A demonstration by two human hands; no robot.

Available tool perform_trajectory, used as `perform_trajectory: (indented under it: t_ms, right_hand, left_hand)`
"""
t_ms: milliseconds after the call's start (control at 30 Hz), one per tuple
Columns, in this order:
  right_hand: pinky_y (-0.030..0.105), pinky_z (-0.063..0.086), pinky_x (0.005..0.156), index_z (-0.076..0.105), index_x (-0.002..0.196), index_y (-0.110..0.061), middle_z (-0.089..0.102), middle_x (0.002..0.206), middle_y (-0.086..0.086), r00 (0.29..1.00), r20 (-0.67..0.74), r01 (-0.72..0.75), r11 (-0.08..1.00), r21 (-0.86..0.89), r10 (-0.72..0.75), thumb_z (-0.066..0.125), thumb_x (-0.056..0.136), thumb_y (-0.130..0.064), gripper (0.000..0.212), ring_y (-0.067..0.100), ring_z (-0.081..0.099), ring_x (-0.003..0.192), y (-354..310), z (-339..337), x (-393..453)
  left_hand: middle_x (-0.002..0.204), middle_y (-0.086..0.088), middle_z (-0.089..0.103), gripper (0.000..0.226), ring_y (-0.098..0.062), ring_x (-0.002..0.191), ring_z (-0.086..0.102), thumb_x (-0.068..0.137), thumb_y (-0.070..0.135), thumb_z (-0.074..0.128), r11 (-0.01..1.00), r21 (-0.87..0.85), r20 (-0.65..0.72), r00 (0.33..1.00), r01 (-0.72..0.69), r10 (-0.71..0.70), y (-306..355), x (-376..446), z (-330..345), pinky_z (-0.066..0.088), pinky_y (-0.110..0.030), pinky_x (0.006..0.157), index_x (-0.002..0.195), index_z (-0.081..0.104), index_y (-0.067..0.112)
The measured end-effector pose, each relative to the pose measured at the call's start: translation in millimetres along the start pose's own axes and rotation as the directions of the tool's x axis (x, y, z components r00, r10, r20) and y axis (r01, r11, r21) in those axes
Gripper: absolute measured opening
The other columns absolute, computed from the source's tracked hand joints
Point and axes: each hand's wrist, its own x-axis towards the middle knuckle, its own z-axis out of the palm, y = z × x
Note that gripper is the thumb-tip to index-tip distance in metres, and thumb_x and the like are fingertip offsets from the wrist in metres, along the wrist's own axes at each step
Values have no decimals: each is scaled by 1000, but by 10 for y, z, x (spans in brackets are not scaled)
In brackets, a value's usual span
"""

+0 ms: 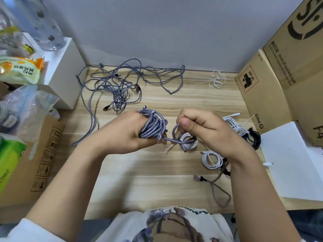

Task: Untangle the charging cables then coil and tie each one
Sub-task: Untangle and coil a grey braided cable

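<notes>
Left hand [129, 131] grips the braided coil [153, 125] to keep its loops stacked | right hand [201, 126] pinches the loose tail [176, 135], likely wrapping it round as a tie | tangled cables [115, 84] wait behind on the table [157, 172].

worktop [157, 172]: pale wood grain, smooth and matt
purple cable [153, 127]: woven braided cloth sheath
white cables [211, 158]: smooth plastic
boxes [272, 88]: matt brown cardboard

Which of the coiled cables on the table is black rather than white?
The black coil at the far right, beside the cardboard box; the other finished coils, like the white coil, are white.
</notes>
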Motion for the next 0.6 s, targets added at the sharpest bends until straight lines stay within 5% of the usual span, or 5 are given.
perform_trajectory:
  t_ms: [133, 233, 367, 467, 600]
  right_hand:
    - [21, 38, 46, 57, 66, -13, 65, 61, 0, 989, -7, -123, 854, 505, 147, 55, 86, -22, 22, 26, 63, 59, 23, -9, -45]
    - [14, 38, 35, 63, 59, -14, 62, 50, 12, 965, 130, -234, 521, 821, 230, 64, 73, -27, 19, 20, 63, 43, 93, 48, -57]
    - [10, 41, 37, 67, 80, -10, 70, 68, 11, 925, 374, -355, 183, 917, -75, 65, 84, -27, 17, 4, 57, 43, 235, 299, -23]
    - [9, 36, 35, 69, 83, -16, 64, 63, 1, 911, 410, -378, 310, 872, -42, 67, 81, -35, 20, 0, 51, 42, 217, 453, -37]
    - [10, 27, 37, 70, 80, -17, 53, 53, -5, 944, 319, -309, 564, 766, 85, 62, 83, -37, 21, -1, 36, 37, -44, 467, -119]
  left_hand:
    - [80, 20, 50, 15, 11, 68, 42, 87, 41, 52, 1000, -25, -77, 997, -3, 1, 17, 0, -1, 41, -22, 61, 92, 56, 28]
    - [66, 22, 48, 18, 14, 65, 44, 87, 37, 55, 991, -133, -139, 990, -12, -6, 121, 13, -3, 34, -9, 62, 82, 66, 23]
    - [67, 35, 52, 8, 19, 63, 48, 84, 11, 66, 959, -268, -292, 956, -90, 8, 236, 54, 6, 35, 0, 61, 85, 69, 18]
    - [59, 36, 53, 8, 20, 58, 49, 85, 13, 64, 917, -397, -411, 901, -42, -137, 214, 53, 3, 34, 2, 56, 79, 69, 16]
    - [57, 32, 53, 9, 10, 53, 48, 86, 18, 61, 953, -266, -479, 838, 146, -262, 60, 55, 75, 31, 0, 53, 81, 66, 23]
